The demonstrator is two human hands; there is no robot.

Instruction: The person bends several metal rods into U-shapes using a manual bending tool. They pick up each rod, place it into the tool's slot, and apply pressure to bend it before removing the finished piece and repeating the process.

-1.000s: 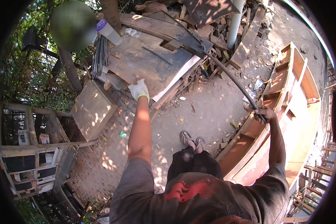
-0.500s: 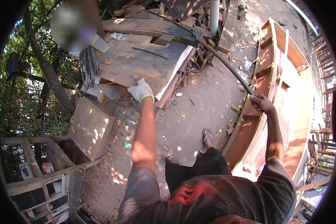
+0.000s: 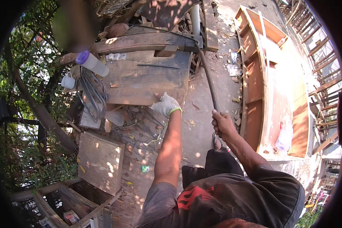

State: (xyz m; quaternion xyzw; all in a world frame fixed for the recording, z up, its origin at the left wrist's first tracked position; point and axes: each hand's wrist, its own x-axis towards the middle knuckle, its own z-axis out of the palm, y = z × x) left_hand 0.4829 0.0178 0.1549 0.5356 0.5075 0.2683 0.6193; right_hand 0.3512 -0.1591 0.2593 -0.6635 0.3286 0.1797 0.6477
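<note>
- Ahead of me I see a worn wooden tabletop (image 3: 148, 81) with a thick dark beam (image 3: 144, 41) laid across its far edge.
- At the table's left end, a white bottle with a purple cap (image 3: 92, 64) lies tilted, a white mug (image 3: 68, 81) sits just beside it, and a bundle of bent grey rods (image 3: 90, 95) hangs over the edge.
- Below the table, scrap wood and thin metal bars litter the ground, and a square board (image 3: 100, 161) lies flat nearer to me.
- On my right stands a long orange wooden boat hull (image 3: 277, 91), its side wall close to my right arm.
- A pale pipe (image 3: 195, 19) stands upright behind the beam.
- My left hand (image 3: 166, 105) wears a white glove with a green cuff; it rests on the table's near edge, fingers curled loosely, holding nothing I can make out.
- My right hand (image 3: 223, 124) is bare and closed in a fist around a long dark bar (image 3: 208, 78).
- That bar runs up and away from my fist, curving toward the beam's right end, passing between the table and the hull.
</note>
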